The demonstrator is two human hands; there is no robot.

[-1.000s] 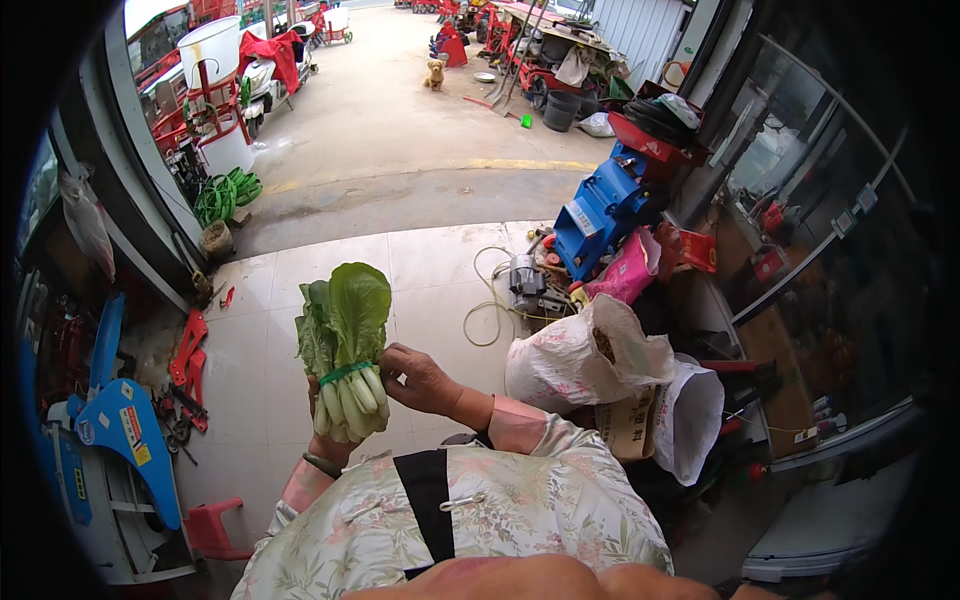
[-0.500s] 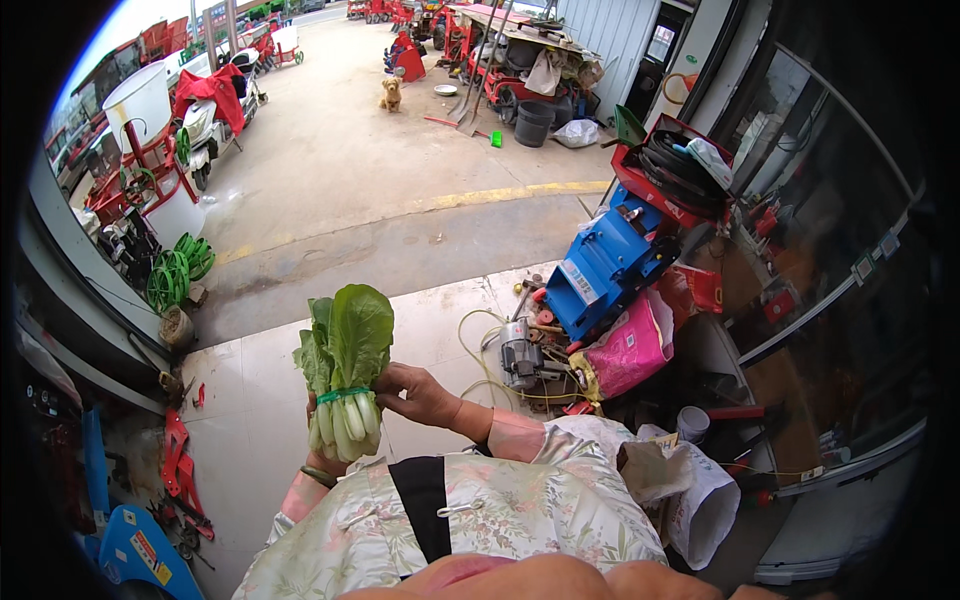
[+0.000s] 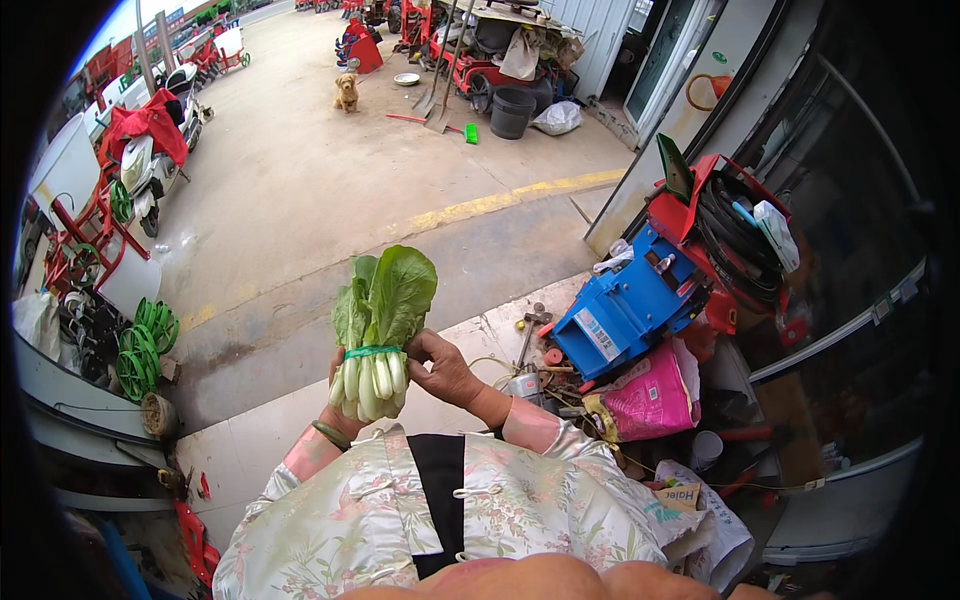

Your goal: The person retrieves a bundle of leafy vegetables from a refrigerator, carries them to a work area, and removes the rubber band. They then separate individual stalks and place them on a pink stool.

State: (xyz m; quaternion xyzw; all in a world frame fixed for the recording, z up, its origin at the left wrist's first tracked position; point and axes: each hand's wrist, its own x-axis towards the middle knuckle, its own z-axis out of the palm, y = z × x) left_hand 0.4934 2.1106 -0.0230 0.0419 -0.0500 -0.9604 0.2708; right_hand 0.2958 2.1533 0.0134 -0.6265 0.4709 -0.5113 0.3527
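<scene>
Green-leaved, white-stalked vegetable bunch (image 3: 380, 325), probably light, bruisable: left hand (image 3: 344, 418) grips stalks (image 3: 370, 388), the best hold; right hand's (image 3: 447, 372) fingers curled, grip unclear.

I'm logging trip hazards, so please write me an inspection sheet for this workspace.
Surface: pale tiled floor, paved yard beyond.
Job's things: leafy greens, upright, bound by a green tie, held above the floor.
Clutter: blue machine, pink bag and loose parts at right; red metal piece at lower left.
Grips: left grip holds the bundle, partly hidden; right grip at its right side, contact unclear.
Cables: pale cord near the loose parts.
Surroundings: dog and covered scooter outside.
</scene>
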